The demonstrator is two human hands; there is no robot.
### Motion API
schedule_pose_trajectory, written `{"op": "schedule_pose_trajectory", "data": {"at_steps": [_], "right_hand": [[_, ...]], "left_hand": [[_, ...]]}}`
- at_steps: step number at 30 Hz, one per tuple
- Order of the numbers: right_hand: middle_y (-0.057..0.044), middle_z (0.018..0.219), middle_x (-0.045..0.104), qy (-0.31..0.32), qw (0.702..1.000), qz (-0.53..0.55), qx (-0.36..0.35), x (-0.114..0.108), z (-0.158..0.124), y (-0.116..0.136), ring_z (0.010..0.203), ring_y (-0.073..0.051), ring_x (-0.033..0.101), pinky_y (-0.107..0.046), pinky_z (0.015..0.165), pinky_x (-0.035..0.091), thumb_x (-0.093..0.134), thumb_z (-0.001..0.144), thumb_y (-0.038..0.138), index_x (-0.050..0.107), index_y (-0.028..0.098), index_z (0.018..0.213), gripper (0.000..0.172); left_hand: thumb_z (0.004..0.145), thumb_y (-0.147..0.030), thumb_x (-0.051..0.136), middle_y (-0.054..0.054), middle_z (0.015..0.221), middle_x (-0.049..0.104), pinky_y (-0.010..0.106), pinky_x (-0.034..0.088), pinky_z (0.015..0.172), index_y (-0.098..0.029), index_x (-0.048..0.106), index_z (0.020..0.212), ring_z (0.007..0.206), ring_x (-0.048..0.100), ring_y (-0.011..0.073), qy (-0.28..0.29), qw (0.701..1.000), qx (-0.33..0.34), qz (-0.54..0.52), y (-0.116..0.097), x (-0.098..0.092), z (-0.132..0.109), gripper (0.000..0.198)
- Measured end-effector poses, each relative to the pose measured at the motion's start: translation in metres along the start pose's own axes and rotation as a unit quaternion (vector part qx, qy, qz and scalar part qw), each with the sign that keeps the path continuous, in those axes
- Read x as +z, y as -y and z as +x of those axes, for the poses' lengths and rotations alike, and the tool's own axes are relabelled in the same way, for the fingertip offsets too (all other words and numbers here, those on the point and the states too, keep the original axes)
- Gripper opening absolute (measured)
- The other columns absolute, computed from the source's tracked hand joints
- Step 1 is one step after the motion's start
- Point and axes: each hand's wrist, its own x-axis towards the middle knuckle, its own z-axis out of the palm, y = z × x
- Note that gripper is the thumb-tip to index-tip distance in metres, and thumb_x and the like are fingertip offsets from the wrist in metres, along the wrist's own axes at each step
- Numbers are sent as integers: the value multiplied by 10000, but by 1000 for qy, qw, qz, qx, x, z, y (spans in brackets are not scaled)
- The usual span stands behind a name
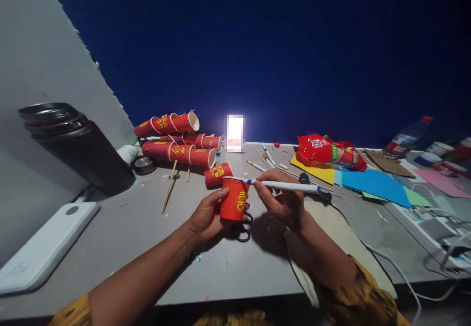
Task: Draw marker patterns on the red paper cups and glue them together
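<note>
My left hand [208,213] is wrapped round a red paper cup [231,207] with yellow lettering, held upright above the table. A row of dark scalloped marks runs just below its rim. In my right hand [277,201] is a white marker pen [290,186] with a purple-blue tip, gripped like a writing tool. Its tip points left at the cup's upper edge; whether it touches I cannot tell. Behind the held cup another red paper cup [215,175] lies on its side. Black scissor handles [243,232] show on the table under the cup.
Stacked red paper cups [176,151] lie at the back left, near a black flask [84,149] and a white power bank [47,242]. A red snack bag [327,151], blue paper [371,183], cables and a bottle [408,137] lie right. A bright screen [234,133] stands at the back.
</note>
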Motion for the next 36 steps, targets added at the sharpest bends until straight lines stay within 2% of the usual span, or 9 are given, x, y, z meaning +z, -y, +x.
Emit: {"op": "schedule_pose_trajectory", "data": {"at_steps": [3,8,14,18,24,31,36], "right_hand": [[-14,743,694,2,1000,-8,-11,-1,1,1,547,-107,571,-233,484,448,655,915,126,656,191,897,67],[-20,757,700,7,1000,-2,9,-1,1,2,627,-134,627,-247,524,475,653,917,125,651,199,879,83],[-7,725,685,-11,1000,7,-14,0,3,1,536,-106,540,-245,487,422,657,902,107,653,199,896,92],[1,722,676,-34,999,3,0,-1,3,-1,526,-102,525,-244,484,425,668,894,129,655,202,885,75],[4,711,655,-24,1000,-8,13,-2,2,0,523,-99,519,-237,472,415,649,906,143,645,198,877,62],[-2,707,658,-18,1000,-5,9,0,2,1,530,-106,525,-236,461,401,640,905,142,646,199,866,70],[0,713,671,-3,1000,11,-4,0,1,2,531,-100,515,-247,498,426,659,899,129,653,201,878,75]], "left_hand": [[917,-325,583,214,969,716,413,579,751,-24,612,1216,865,699,288,-1,1000,2,0,0,1,0,426],[922,-282,557,202,986,711,427,590,728,-27,629,1192,859,693,287,-20,1000,16,-2,0,7,-1,378],[917,-277,559,189,994,718,425,596,706,-46,647,1162,848,697,283,-30,999,14,-12,0,8,0,348],[929,-311,536,193,957,722,416,601,712,-33,657,1144,840,703,279,-20,1000,11,-6,-2,8,-1,372],[927,-316,543,207,987,721,421,599,722,-26,648,1162,842,709,287,-7,1000,21,-2,-3,8,-1,388],[901,-273,608,188,961,721,375,580,754,-35,611,1210,856,700,256,-23,999,19,-24,-1,5,0,390],[889,-265,627,174,970,725,386,583,747,-44,589,1230,856,701,257,-37,999,25,-20,0,4,1,408]]}}
